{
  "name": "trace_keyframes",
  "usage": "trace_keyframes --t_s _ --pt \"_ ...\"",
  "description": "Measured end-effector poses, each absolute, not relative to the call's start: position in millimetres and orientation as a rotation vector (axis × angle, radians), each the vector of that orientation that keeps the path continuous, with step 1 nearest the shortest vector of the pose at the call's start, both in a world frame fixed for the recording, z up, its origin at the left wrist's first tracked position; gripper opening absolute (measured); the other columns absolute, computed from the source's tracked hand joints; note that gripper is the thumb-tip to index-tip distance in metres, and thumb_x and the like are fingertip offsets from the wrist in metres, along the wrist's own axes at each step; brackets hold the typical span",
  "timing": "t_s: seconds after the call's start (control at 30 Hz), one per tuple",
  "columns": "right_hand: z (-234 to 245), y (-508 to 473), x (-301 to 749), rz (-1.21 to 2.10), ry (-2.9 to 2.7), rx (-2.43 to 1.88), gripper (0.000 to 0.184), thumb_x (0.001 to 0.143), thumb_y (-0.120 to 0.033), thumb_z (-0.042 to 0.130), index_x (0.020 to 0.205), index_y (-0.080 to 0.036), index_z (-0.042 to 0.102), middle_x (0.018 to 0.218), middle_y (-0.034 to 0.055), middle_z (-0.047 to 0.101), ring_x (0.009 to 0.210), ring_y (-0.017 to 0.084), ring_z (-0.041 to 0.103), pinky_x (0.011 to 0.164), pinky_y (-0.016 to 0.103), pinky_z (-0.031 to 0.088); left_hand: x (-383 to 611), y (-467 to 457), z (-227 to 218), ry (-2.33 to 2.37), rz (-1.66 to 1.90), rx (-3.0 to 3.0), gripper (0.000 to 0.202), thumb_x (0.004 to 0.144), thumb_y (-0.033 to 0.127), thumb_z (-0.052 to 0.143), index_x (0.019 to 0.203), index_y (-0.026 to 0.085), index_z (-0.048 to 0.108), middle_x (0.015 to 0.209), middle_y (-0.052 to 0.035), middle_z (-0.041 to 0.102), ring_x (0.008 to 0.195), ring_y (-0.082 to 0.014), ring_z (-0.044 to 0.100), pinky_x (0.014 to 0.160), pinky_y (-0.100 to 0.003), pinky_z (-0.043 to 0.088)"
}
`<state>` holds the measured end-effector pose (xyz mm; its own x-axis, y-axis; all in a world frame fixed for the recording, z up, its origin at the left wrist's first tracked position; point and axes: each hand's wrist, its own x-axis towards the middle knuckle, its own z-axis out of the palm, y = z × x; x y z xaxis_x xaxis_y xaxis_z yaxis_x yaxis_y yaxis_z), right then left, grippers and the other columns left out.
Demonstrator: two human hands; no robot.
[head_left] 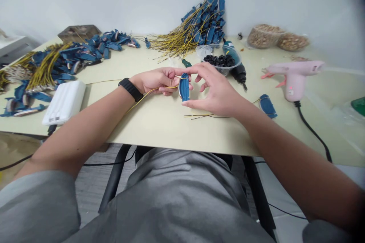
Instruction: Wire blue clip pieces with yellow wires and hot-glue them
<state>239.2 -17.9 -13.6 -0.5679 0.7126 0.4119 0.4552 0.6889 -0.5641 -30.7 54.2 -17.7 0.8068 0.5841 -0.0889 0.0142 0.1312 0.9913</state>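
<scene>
Over the middle of the table, a small blue curved piece (185, 88) with a yellow wire (148, 92) stands upright between my hands. My right hand (212, 89) grips it by its top and bottom ends, thumb below and index finger above. My left hand (162, 80) is closed at its left side, fingers on the piece and the wire, which trails down past my wrist. A second blue piece (268, 106) lies on the table beyond my right wrist. Its wire ends (199, 116) stick out under my right hand.
A pink glue gun (295, 77) stands at the right, its black cord running off the front edge. Behind my hands sit a clear bowl of black parts (219, 60) and a dark tool (238, 70). Piles of wired blue pieces (199, 26) and a white power bank (65, 100) lie around.
</scene>
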Motion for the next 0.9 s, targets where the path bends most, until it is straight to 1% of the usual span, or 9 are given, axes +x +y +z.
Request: trace_keyframes --t_s 0.07,0.13,0.27,0.33,0.4,0.5,0.57,0.77,0.9 --pt "-12 -18 240 0.563 -2.256 -0.883 0.082 0.085 -0.045 0.102 0.161 -0.039 0.072 0.156 0.0142 0.067 0.134 0.040 0.067 0.107 0.062 0.069 -29 53 -18 0.505 0.445 1.370 0.049 0.081 0.041 0.109 0.120 0.022 0.086 0.076 0.0017 0.075 0.037 -0.0033 0.031 0.042 -0.023 0.035" --pt "-11 -17 240 0.591 -2.247 -0.868 0.082 0.084 -0.044 0.102 0.161 -0.039 0.073 0.157 0.0135 0.067 0.131 0.038 0.068 0.102 0.058 0.070 -28 53 -19 0.506 0.453 1.372 0.048 0.082 0.040 0.109 0.120 0.022 0.085 0.072 0.0029 0.072 0.038 -0.0039 0.031 0.044 -0.023 0.037" --pt "-10 -15 240 0.637 -2.236 -0.850 0.083 0.081 -0.040 0.102 0.159 -0.034 0.075 0.157 0.0132 0.069 0.126 0.034 0.069 0.093 0.049 0.069 -27 53 -20 0.472 0.456 1.417 0.041 0.084 0.042 0.108 0.109 0.020 0.084 0.057 0.0076 0.054 0.039 -0.0054 0.028 0.047 -0.024 0.039" --pt "-11 -14 240 0.653 -2.219 -0.842 0.083 0.080 -0.039 0.101 0.158 -0.031 0.076 0.156 0.0133 0.071 0.125 0.034 0.070 0.092 0.047 0.068 -27 52 -19 0.454 0.439 1.443 0.041 0.085 0.045 0.108 0.107 0.020 0.084 0.055 0.0083 0.050 0.040 -0.0058 0.028 0.048 -0.025 0.038" --pt "-12 -13 239 0.656 -2.204 -0.831 0.083 0.079 -0.039 0.101 0.157 -0.028 0.077 0.153 0.0135 0.072 0.123 0.033 0.070 0.095 0.048 0.067 -27 51 -15 0.486 0.431 1.468 0.042 0.085 0.043 0.109 0.108 0.020 0.084 0.058 0.0081 0.051 0.042 -0.0055 0.029 0.048 -0.024 0.038" --pt "-14 -11 238 0.635 -2.194 -0.821 0.083 0.077 -0.039 0.101 0.155 -0.025 0.078 0.147 0.0138 0.075 0.121 0.033 0.071 0.106 0.052 0.064 -28 48 -10 0.592 0.442 1.491 0.044 0.081 0.036 0.112 0.108 0.020 0.082 0.064 0.0071 0.055 0.045 -0.0046 0.030 0.049 -0.024 0.038" --pt "-15 -10 237 0.619 -2.196 -0.839 0.082 0.077 -0.039 0.101 0.154 -0.024 0.078 0.145 0.0138 0.076 0.120 0.033 0.071 0.108 0.053 0.062 -28 47 -7 0.651 0.443 1.506 0.044 0.080 0.036 0.113 0.105 0.021 0.079 0.067 0.0064 0.055 0.047 -0.0047 0.032 0.050 -0.024 0.038" --pt "-15 -10 237 0.572 -2.220 -0.952 0.080 0.077 -0.040 0.099 0.152 -0.020 0.077 0.142 0.0148 0.078 0.117 0.034 0.072 0.106 0.052 0.061 -29 45 -4 0.727 0.372 1.668 0.041 0.094 0.050 0.101 0.093 0.022 0.072 0.074 -0.0016 0.067 0.051 -0.0085 0.039 0.050 -0.028 0.037" --pt "-16 -8 237 0.543 -2.238 -0.999 0.082 0.077 -0.041 0.098 0.153 -0.018 0.077 0.136 0.0151 0.078 0.116 0.034 0.072 0.106 0.051 0.059 -29 43 -1 0.799 0.367 1.820 0.041 0.100 0.049 0.094 0.088 0.021 0.068 0.073 -0.0016 0.064 0.053 -0.0098 0.047 0.052 -0.027 0.039"
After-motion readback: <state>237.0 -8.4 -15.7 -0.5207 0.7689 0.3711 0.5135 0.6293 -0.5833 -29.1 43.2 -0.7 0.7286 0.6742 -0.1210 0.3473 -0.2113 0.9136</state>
